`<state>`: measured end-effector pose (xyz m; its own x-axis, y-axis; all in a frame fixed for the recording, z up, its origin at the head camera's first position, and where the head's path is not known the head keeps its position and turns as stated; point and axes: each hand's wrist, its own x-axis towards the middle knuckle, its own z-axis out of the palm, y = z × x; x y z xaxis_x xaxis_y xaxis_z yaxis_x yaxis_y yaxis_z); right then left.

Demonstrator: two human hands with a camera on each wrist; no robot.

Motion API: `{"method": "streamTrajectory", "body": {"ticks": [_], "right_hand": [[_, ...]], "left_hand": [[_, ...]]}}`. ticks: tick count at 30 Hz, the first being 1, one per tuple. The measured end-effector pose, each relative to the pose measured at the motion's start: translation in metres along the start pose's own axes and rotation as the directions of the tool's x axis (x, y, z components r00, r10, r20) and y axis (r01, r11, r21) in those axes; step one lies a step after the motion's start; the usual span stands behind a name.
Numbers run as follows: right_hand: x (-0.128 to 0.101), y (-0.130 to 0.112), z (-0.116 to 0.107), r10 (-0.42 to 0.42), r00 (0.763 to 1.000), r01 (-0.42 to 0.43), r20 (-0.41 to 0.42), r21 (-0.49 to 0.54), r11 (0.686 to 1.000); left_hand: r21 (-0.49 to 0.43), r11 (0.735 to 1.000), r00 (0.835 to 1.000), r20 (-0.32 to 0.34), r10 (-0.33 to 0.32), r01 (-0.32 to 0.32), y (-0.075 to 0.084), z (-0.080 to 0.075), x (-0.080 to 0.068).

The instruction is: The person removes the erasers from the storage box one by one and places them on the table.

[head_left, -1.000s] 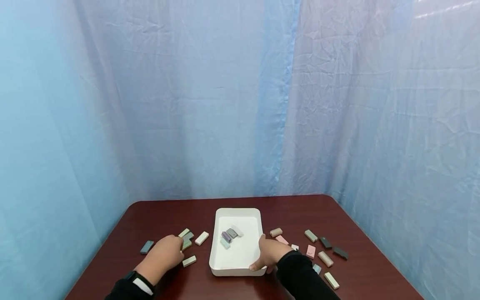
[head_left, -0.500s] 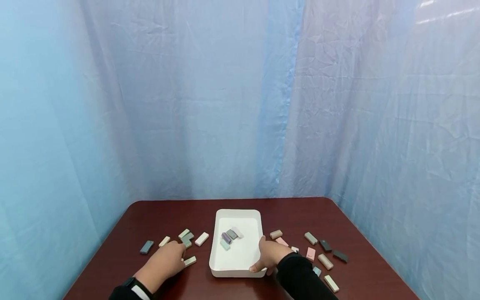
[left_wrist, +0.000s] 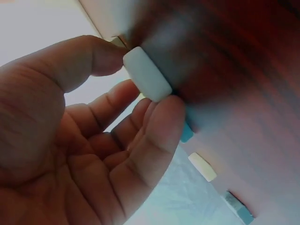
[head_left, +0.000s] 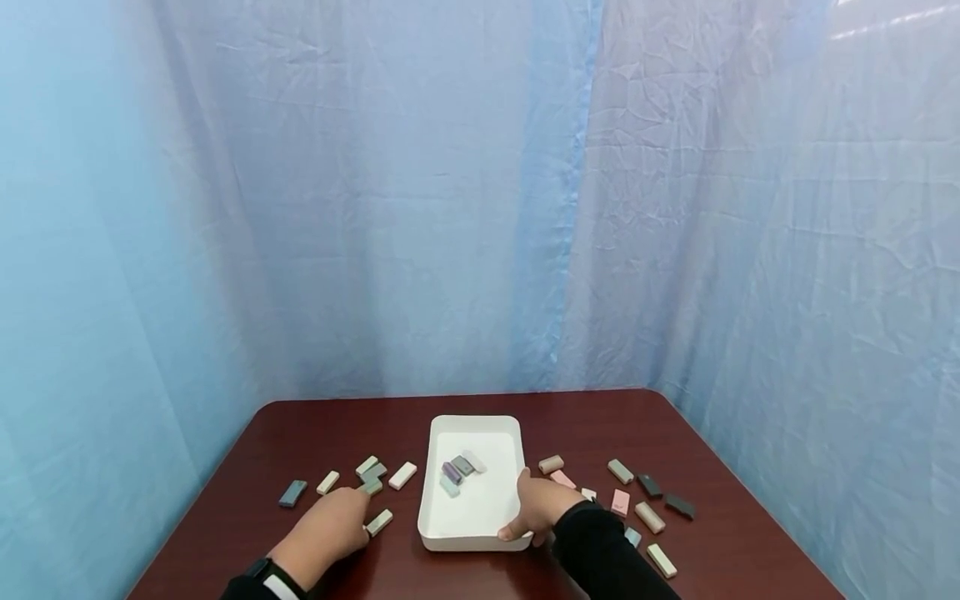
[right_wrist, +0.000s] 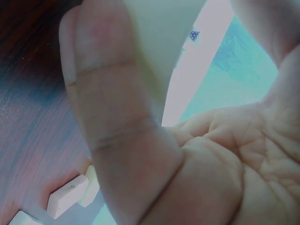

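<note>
My left hand (head_left: 333, 527) is low over the table's left part. Its thumb and a fingertip touch opposite ends of a small off-white block (left_wrist: 147, 75), the nearest one (head_left: 379, 522) left of the tray. A greenish block (head_left: 371, 488) lies just beyond these fingers, among several others. My right hand (head_left: 542, 508) grips the near right corner of a white tray (head_left: 450, 543), thumb over the rim and fingers outside. Inside the tray lie several small blocks, among them a purple one (head_left: 452, 472) and a grey one (head_left: 462, 465).
On the left are a blue-grey block (head_left: 292, 493), a cream block (head_left: 327, 482) and a white block (head_left: 402, 476). Right of the tray, several blocks are scattered, including a pink one (head_left: 620, 502) and a dark one (head_left: 680, 506). Blue curtains (head_left: 450, 208) surround the dark red table (head_left: 337, 425).
My left hand has drawn slightly nearer, down to the off-white block, whose near end has shifted a little. The cream block behind the hand has come into sight. The right hand stays on the tray.
</note>
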<state>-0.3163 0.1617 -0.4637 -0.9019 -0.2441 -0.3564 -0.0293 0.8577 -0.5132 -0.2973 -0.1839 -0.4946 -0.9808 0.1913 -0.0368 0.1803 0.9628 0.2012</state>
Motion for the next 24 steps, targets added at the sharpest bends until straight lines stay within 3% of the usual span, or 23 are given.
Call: {"method": "streamTrajectory", "body": {"ticks": [11, 20, 24], "right_hand": [[0.0032, 0.002, 0.0032, 0.005, 1.0, -0.005, 0.018, -0.001, 1.0], [0.0055, -0.0005, 0.0012, 0.012, 1.0, -0.012, -0.008, -0.017, 1.0], [0.0068, 0.0, 0.0008, 0.017, 1.0, -0.017, -0.007, -0.013, 1.0]], "left_hand": [[0.057, 0.998, 0.997, 0.081, 0.005, -0.01, 0.0052, -0.0044, -0.0011], [0.06, 0.998, 0.997, 0.069, 0.018, -0.023, 0.0032, -0.0063, 0.0027], [0.079, 0.997, 0.994, 0.112, 0.003, -0.012, 0.0057, -0.0069, 0.0071]]}}
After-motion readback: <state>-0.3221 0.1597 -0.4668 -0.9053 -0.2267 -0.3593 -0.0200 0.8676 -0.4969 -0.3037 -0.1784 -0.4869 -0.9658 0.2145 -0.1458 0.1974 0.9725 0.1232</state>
